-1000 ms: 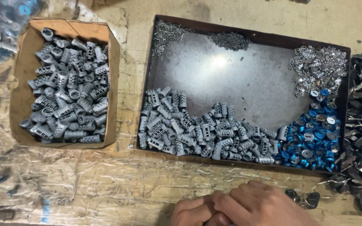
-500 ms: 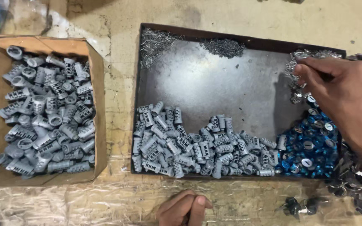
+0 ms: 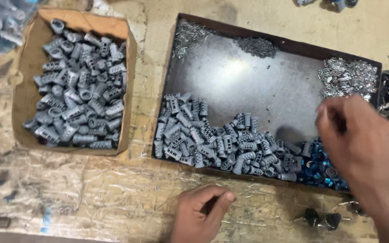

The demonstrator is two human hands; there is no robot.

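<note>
- The right hand (image 3: 356, 139) hovered over the metal tray (image 3: 248, 76), fingers pinched together near the shiny silver bits (image 3: 347, 78); whether it held a piece, I cannot tell.
- The left hand (image 3: 201, 213) rested loosely curled on the worn table (image 3: 91, 198), just below the ribbed grey cylinders (image 3: 203, 135).
- Blue rings (image 3: 316, 164) lay under the right hand.

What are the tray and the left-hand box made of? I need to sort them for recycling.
The tray looks like sheet metal: dull grey floor with a bright glare spot and a dark, perhaps rusty rim. The box looks like plain brown cardboard: matte, with soft bent flaps and worn edges.
</note>
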